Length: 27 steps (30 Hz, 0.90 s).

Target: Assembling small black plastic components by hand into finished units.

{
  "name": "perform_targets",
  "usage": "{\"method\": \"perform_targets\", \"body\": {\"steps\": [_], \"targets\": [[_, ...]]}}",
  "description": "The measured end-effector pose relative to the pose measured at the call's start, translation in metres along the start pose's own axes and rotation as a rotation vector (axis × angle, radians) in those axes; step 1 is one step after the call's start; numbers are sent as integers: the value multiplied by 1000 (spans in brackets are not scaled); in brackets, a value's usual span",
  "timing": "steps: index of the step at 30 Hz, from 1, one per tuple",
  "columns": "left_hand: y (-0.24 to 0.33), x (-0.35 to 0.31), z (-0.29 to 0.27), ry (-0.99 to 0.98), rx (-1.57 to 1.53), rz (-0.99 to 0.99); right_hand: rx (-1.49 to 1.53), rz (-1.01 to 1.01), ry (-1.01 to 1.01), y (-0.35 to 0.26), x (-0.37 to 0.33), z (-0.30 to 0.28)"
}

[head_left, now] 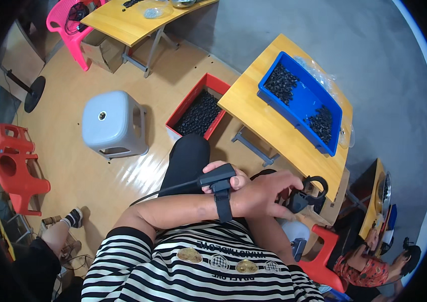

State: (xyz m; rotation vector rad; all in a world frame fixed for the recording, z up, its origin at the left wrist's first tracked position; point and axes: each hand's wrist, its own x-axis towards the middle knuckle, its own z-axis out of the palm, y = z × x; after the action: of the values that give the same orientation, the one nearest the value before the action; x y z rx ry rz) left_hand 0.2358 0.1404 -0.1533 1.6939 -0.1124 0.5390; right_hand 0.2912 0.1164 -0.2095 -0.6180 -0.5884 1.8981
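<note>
A grey stool [105, 121] stands well left of the fingers. The black wrist device [218, 176] sits in the right hand [240, 178], whose fingers curl around it. Next, the left hand [264, 195], fingers loosely spread, is just beside a black looped strap [316, 179]; whether they touch, I cannot tell.

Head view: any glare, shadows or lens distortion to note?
Head view: white glare streaks the floor just below the grey stool; head view: that stool throws a shadow to its right; head view: fisheye bows a long edge of the upper-left table, corners black out.
</note>
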Motion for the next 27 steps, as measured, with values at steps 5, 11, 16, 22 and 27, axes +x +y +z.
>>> {"method": "perform_targets", "body": {"steps": [5, 11, 16, 22, 27], "targets": [[-12, 8, -1, 20, -518, -341, -7, -59, -12, 23, 3, -37], [-9, 24, -20, 226, -873, -145, -136, -331, 155, 16, 13, -4], [18, 39, -52, 325, -907, -411, 62, -377, 161, 43, 3, -38], [-4, 40, -72, 523, -929, -306, 104, -348, 139, 36, -5, -26], [-10, 45, -83, 625, -750, -253, -75, -428, 306, 29, -7, -7]]}}
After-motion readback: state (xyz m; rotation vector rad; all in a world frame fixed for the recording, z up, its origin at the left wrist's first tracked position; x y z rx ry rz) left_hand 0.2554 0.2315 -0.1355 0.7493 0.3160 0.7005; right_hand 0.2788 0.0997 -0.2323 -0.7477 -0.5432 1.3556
